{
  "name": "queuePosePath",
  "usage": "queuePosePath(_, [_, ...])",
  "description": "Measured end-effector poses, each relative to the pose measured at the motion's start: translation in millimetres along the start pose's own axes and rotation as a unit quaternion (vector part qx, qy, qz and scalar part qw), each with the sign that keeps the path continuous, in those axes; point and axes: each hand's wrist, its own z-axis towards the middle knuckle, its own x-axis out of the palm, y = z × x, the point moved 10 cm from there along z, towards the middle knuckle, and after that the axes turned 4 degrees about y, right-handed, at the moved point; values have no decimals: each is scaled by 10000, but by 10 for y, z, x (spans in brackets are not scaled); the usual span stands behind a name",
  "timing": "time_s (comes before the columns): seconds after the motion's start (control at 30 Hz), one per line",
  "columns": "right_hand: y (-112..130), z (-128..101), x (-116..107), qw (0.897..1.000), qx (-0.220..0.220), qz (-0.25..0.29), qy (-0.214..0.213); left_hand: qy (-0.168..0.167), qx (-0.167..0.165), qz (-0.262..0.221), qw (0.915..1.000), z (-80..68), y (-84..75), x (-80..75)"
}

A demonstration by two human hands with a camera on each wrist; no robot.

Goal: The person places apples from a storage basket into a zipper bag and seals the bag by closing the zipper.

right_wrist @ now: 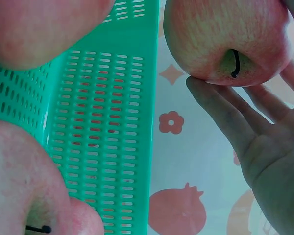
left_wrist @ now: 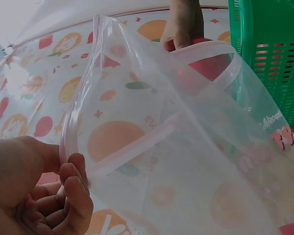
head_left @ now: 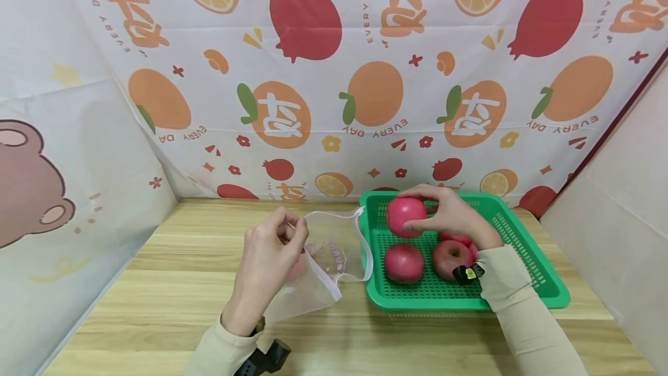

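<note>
The apple (head_left: 405, 216), grasped in the right hand (head_left: 453, 216), hangs over the green basket's (head_left: 527, 254) left rim; the clear bag (head_left: 334, 251), pinched by the left hand (head_left: 271, 254), gapes just left on the tabletop (head_left: 172, 283).

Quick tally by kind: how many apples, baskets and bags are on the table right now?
Apples: 4, one held by the right hand at, three in the basket at
Green basket: 1
Clear bag, held by the left hand: 1
Total: 6
</note>
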Motion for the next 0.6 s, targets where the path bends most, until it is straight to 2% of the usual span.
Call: queuePosePath(0.6, [331, -64, -77, 9975, -624, 39, -334, 97, -90, -40, 9999, -6, 5, 15])
